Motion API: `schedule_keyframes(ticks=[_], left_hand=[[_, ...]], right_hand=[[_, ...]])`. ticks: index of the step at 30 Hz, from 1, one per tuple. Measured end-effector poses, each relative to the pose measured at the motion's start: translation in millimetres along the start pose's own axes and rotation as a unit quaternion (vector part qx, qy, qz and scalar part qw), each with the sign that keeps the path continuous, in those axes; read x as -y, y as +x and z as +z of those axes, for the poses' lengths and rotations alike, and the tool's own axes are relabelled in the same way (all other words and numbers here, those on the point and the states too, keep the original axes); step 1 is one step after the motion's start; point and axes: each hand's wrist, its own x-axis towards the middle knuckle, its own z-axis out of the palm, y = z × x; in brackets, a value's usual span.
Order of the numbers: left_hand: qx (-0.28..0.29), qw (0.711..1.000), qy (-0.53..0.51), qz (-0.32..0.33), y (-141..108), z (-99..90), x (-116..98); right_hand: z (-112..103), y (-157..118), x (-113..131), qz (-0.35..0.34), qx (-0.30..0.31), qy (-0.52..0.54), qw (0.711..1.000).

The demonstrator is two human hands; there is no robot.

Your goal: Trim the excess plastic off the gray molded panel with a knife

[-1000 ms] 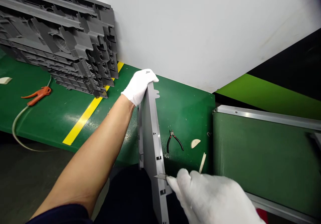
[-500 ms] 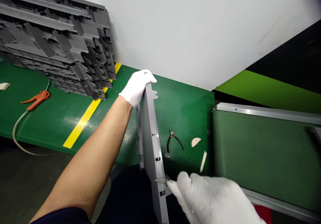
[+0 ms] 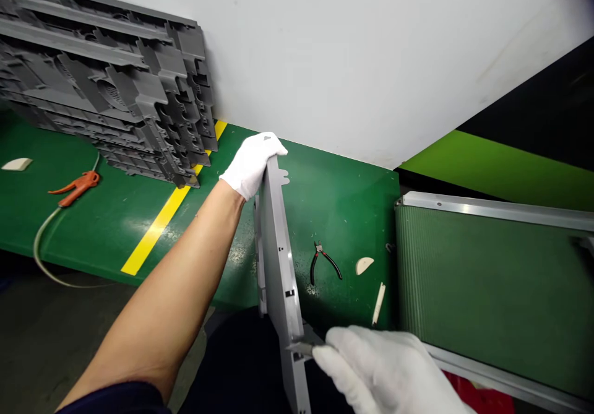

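Note:
A grey plastic panel (image 3: 277, 265) stands on its long side in front of me, its narrow slotted edge facing up. My left hand (image 3: 253, 165), in a white glove, is closed over the panel's far end. My right hand (image 3: 385, 367), also gloved in white, pinches a knife whose small blade (image 3: 301, 348) lies against the near part of that edge, by a dark slot. The knife's handle is hidden inside the fist.
Several grey moulded panels (image 3: 116, 86) lean at the back left, near a yellow tape stripe (image 3: 155, 231). An orange air gun (image 3: 77, 188) lies left on the green table (image 3: 341, 200). Cutting pliers (image 3: 320, 259) and pale pieces (image 3: 364, 265) lie right, before a conveyor belt (image 3: 492, 278).
My right hand has drawn the blade a little towards me along the panel's edge. My left hand keeps its hold on the far end. The view has shifted slightly.

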Motion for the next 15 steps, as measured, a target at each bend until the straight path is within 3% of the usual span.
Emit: schedule_keyframes(ticks=[2,5,7,11,13,15], left_hand=[[0.007,1.0,0.005,0.015,0,0.7,1],[0.013,1.0,0.0,-0.002,-2,3.5,0],[0.008,0.999,-0.01,-0.029,-4,4.1,-2],[0.024,0.999,-0.012,-0.025,-9,-4.0,-7],[0.053,0.998,-0.003,-0.017,-10,-11.3,-9],[0.077,0.997,0.006,-0.02,-10,-18.1,-11]], right_hand=[[-3,10,3,0.099,0.03,0.135,0.985],[0,33,13,0.234,0.089,0.252,0.935],[3,45,18,0.271,0.103,0.309,0.906],[-10,55,12,0.251,0.198,0.332,0.887],[-26,60,-1,0.169,0.184,0.35,0.903],[-42,74,-17,0.097,0.1,0.322,0.937]])
